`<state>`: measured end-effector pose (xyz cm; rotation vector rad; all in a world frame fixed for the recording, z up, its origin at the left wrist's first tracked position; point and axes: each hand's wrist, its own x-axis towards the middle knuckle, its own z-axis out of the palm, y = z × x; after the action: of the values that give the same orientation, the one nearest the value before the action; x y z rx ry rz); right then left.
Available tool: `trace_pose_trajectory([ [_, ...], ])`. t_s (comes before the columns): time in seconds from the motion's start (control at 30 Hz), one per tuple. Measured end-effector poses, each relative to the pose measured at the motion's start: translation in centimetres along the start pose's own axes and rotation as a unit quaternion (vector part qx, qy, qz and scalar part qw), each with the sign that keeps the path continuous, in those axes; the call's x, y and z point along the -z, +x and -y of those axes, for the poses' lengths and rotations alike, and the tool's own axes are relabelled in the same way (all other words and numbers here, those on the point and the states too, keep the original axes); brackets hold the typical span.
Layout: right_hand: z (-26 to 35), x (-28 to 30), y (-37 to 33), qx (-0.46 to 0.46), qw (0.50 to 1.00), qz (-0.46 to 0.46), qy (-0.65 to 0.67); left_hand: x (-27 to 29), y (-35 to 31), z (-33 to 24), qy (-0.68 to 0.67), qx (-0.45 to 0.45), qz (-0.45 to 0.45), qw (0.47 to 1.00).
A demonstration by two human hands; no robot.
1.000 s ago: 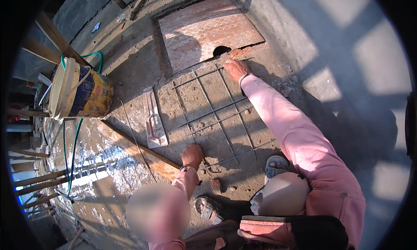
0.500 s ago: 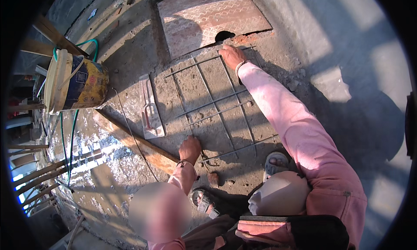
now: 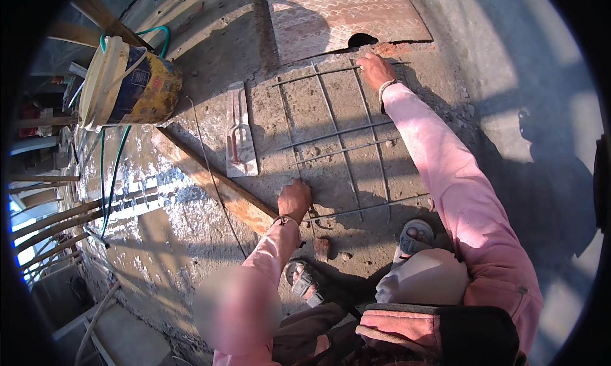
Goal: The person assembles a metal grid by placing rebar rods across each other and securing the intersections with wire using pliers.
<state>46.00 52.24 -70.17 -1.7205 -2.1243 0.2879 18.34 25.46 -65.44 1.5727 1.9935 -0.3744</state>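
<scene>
A grid of thin steel bars [image 3: 344, 151], a rebar mesh, lies over the rough ground in front of me. My right hand [image 3: 375, 69] is closed on its far bar, close to the patterned slab. Near the mesh's closest left corner, my left hand [image 3: 294, 199] is curled round the end of a bar; its fingertips are mostly hidden. A flat plastering trowel [image 3: 242, 134] with a reddish handle rests left of the mesh. Past my left wrist runs a wooden plank [image 3: 213, 185], with a thin loose rod [image 3: 213, 178] across it.
A stained yellow and blue bucket [image 3: 143, 89] stands at the left, with a green hose [image 3: 113, 175] by it. Beyond the mesh lies a reddish patterned slab [image 3: 344, 19] with a dark hole at its edge. A brick fragment [image 3: 322, 248] sits near my sandalled feet.
The whole scene has shifted right and up in the picture as my view moved. Both hands keep about the same places on the rebar mesh.
</scene>
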Motion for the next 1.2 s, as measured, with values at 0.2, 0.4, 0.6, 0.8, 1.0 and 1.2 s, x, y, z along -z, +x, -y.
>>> trace_pose_trajectory([
  [0.2, 0.6, 0.3, 0.0, 0.022, 0.999, -0.027, -0.024, -1.0, 0.3, 0.7, 0.008, 0.019, -0.016, 1.000],
  [0.4, 0.5, 0.4, 0.2, 0.008, 1.000, 0.002, 0.001, -1.7, 0.3, 2.0, -0.002, -0.003, -0.054, 0.999],
  [0.6, 0.3, 0.0, 0.4, -0.034, 0.999, 0.040, 0.002, -2.0, 0.4, 2.0, -0.033, 0.032, -0.039, 0.998],
  [0.8, 0.7, 0.5, -0.1, 0.008, 0.999, 0.008, -0.042, -2.1, 0.6, 2.6, -0.025, -0.049, -0.074, 0.996],
  [1.0, 0.9, 2.8, -2.7, -0.015, 0.990, -0.069, 0.121, -1.1, -0.1, 3.0, -0.006, -0.045, -0.074, 0.996],
  [1.2, -0.7, 9.3, -15.6, -0.144, 0.955, 0.062, 0.252, 0.0, -0.3, 4.0, -0.094, -0.108, -0.061, 0.988],
])
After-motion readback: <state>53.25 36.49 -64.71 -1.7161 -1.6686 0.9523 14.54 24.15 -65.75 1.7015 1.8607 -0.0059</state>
